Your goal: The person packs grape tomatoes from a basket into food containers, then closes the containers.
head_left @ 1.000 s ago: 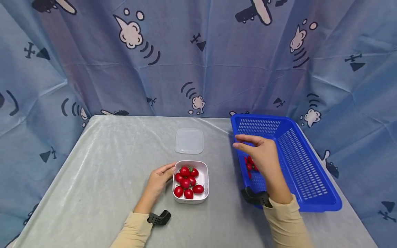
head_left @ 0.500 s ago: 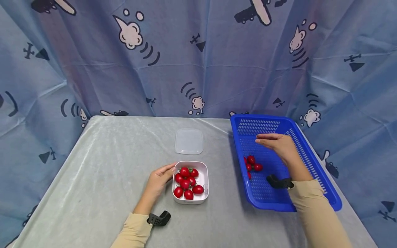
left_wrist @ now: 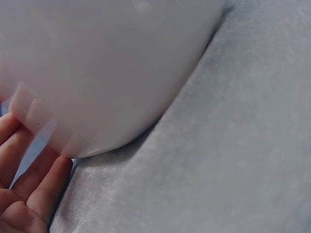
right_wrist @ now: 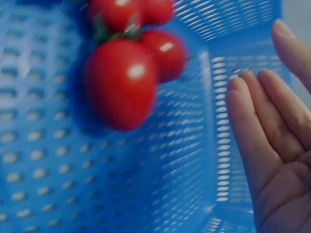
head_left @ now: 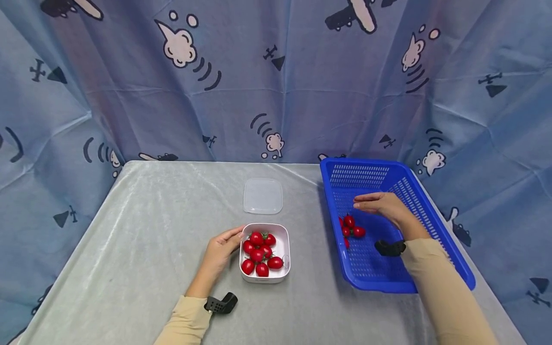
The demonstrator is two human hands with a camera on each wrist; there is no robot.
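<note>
A white square container (head_left: 282,249) stands mid-table with several small red tomatoes (head_left: 256,255) inside. My left hand (head_left: 220,251) touches its left side near the far corner; in the left wrist view the fingertips (left_wrist: 63,165) lie against the smooth outer wall. Over the blue basket (head_left: 371,283), my right hand (head_left: 385,207) hovers with nothing in it. From the right wrist, its fingers (right_wrist: 265,114) look straight and the thumb stands apart. More tomatoes (head_left: 358,232) lie in the basket along its left side, a short way from that hand.
A translucent square lid (head_left: 263,196) lies flat behind the container. The basket's raised wall stands between the container and the right hand. A patterned blue curtain (head_left: 233,96) hangs behind the table's far edge.
My right hand has moved right from the basket's left rim to above its inside, then slightly lower, uncovering the tomatoes there. The left hand and the container have stayed put.
</note>
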